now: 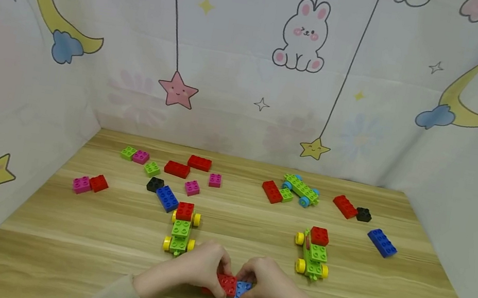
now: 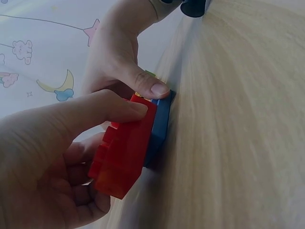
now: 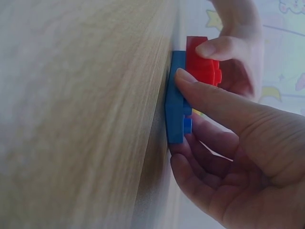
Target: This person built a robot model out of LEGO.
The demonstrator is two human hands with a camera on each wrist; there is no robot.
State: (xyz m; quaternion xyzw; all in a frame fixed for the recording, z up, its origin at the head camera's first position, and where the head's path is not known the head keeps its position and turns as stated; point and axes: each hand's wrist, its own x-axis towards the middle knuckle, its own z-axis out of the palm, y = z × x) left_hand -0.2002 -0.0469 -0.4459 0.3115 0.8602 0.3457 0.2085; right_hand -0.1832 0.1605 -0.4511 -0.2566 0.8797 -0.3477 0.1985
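Near the front of the table, my left hand point(image 1: 207, 265) pinches a long red brick point(image 2: 125, 151) between thumb and fingers. The brick's studs face up, and it overlaps the top of a blue brick point(image 3: 175, 107). My right hand point(image 1: 267, 280) grips that blue brick by its sides, thumb on the near side and fingers on the far one. In the right wrist view, the blue brick lies low along the table, with bare studs at the end by my right hand. The red one covers its other end.
Two green cars with yellow wheels stand beyond my hands, one to the left point(image 1: 181, 231) and another to the right point(image 1: 315, 255). Farther back are a green base with blue wheels point(image 1: 302, 190), a blue brick point(image 1: 382, 243) and several loose bricks. A printed curtain point(image 1: 242, 66) encloses the table.
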